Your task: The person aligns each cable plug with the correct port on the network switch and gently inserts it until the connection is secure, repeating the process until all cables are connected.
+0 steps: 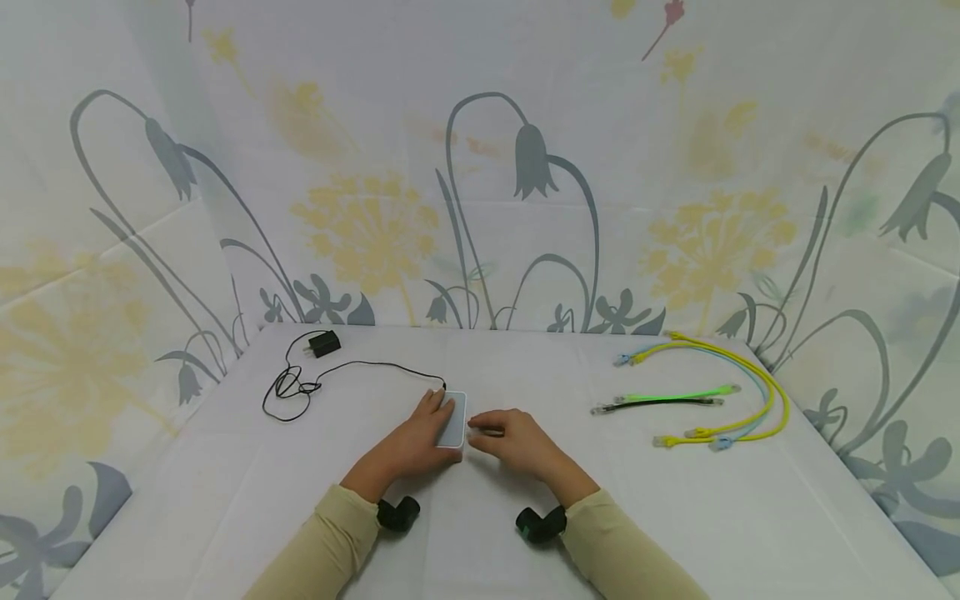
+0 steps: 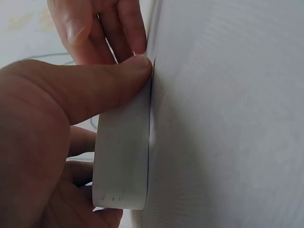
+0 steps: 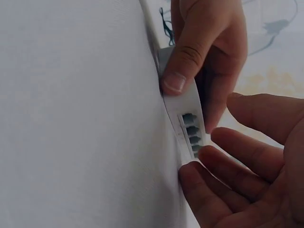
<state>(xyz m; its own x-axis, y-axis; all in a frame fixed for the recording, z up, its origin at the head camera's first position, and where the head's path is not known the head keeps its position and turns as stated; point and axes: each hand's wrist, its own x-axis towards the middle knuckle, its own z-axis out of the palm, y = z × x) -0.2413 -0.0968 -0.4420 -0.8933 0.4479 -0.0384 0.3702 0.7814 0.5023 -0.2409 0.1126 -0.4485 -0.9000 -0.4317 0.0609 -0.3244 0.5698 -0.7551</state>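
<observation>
A small white network switch [image 1: 456,421] lies on the white tablecloth in front of the person. The left hand [image 1: 420,437] grips it, thumb along the near edge and fingers over the top and far side; the left wrist view shows the thumb pressed on the plain white side wall [image 2: 123,156]. In the right wrist view, a row of several dark ports [image 3: 192,130] opens on the side facing the right hand [image 1: 517,442]. That hand holds nothing; its loosely bent fingers have their tips right at the port side. A thin black power cord [image 1: 382,363] joins the switch at its far edge.
The cord runs in loose loops to a black plug adapter [image 1: 324,343] at the back left. At right lie yellow network cables [image 1: 784,408], a light blue one [image 1: 722,444], a short green one [image 1: 675,395] and a short black one [image 1: 663,403]. A flowered curtain [image 1: 480,208] hangs behind.
</observation>
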